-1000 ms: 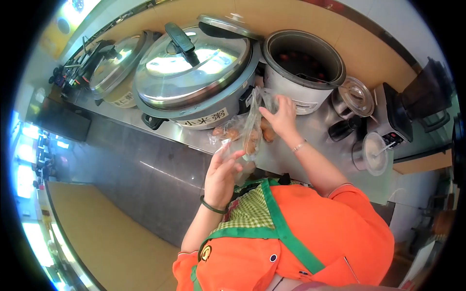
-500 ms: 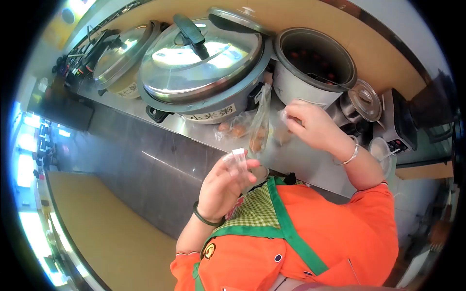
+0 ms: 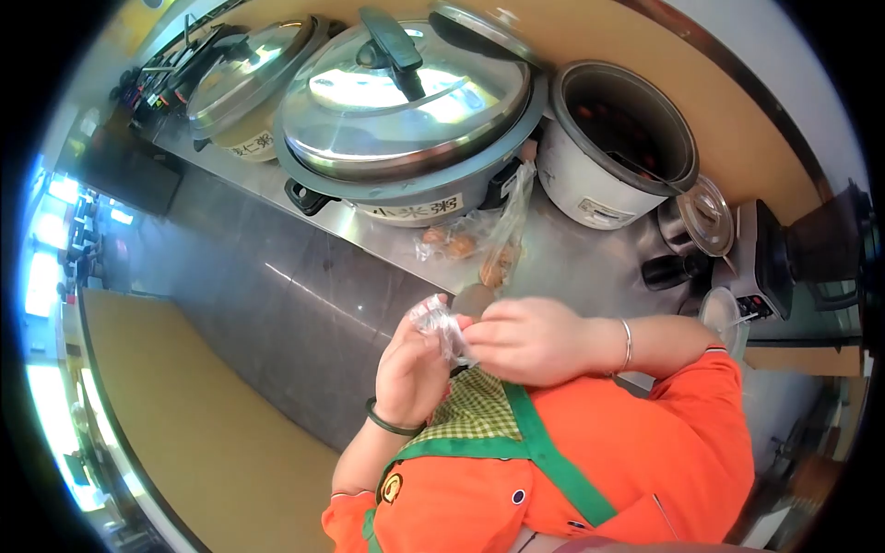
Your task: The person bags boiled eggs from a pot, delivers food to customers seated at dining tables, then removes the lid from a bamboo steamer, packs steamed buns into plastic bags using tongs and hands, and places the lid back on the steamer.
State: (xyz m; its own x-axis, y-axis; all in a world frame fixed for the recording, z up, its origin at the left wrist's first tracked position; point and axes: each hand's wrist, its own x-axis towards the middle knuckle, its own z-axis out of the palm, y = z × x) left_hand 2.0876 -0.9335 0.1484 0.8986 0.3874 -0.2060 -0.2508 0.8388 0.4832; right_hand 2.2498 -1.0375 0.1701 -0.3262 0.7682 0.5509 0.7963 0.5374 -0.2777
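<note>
Crumpled clear plastic (image 3: 441, 324) is being held in the curled fingers of the left hand (image 3: 412, 369), its side being pinched by the right hand (image 3: 525, 341), near the worktop (image 3: 585, 267).

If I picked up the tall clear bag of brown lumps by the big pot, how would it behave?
The clear bag would likely hang floppy, its film being thin and creased. Its brown lumps look rounded, so they'd probably roll together low down, making it bottom-heavy.
</note>
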